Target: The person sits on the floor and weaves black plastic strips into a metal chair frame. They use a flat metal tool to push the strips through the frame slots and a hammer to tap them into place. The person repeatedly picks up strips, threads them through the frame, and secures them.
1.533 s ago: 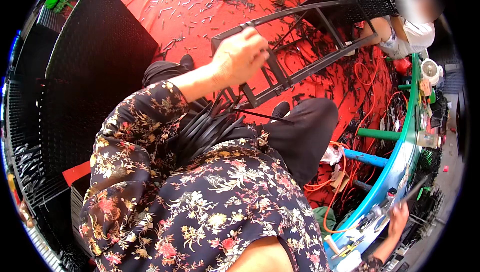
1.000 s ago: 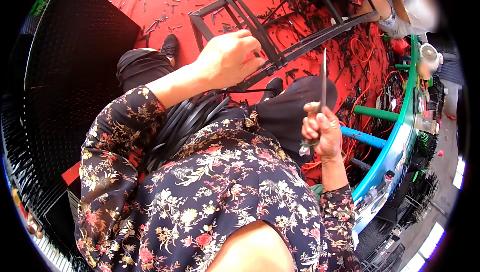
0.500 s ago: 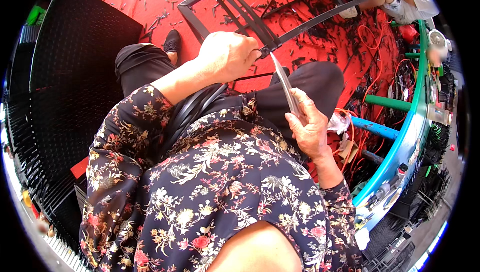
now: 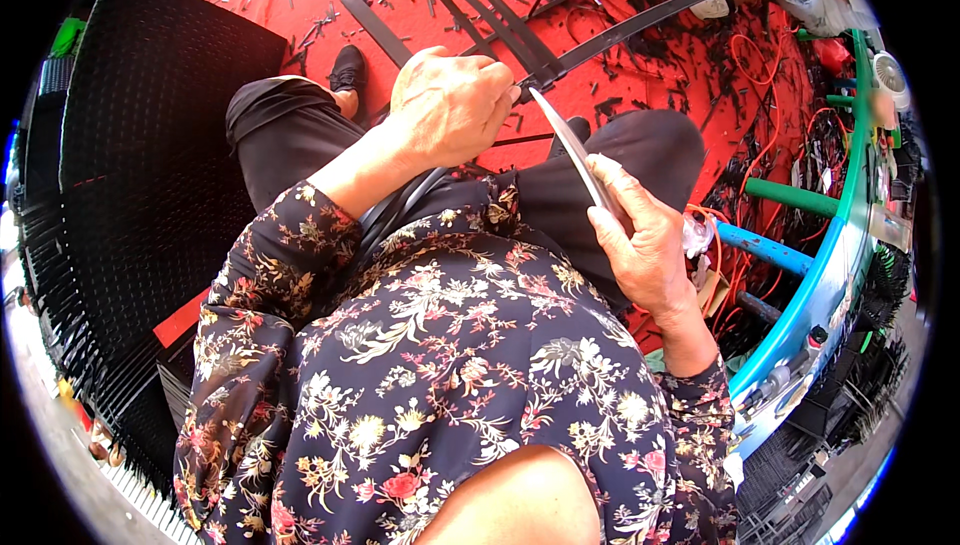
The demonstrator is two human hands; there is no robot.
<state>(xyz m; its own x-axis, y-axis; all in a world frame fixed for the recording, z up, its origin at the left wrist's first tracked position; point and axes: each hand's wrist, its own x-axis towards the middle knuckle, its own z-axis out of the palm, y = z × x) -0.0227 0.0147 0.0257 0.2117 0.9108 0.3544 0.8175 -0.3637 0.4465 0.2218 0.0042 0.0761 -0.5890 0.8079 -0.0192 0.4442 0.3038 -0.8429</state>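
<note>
gripped in right hand (image 4: 645, 240): knife (image 4: 577, 157), tip by near side of black frame (image 4: 548, 71). left hand (image 4: 450, 110) curled just left, hold unclear. best steady frame, angle blade clear of left hand.

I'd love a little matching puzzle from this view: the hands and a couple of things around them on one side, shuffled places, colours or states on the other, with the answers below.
Things:
1. Left hand
2. Right hand
3. Textured panel
4. Fan

Descriptions:
A. White, near the right edge of the view
B. Gripping a pointed blade
C. Large and black, at the left side of the view
D. Curled, right by the near end of a dark metal frame

Right pairs: 1-D, 2-B, 3-C, 4-A
</note>
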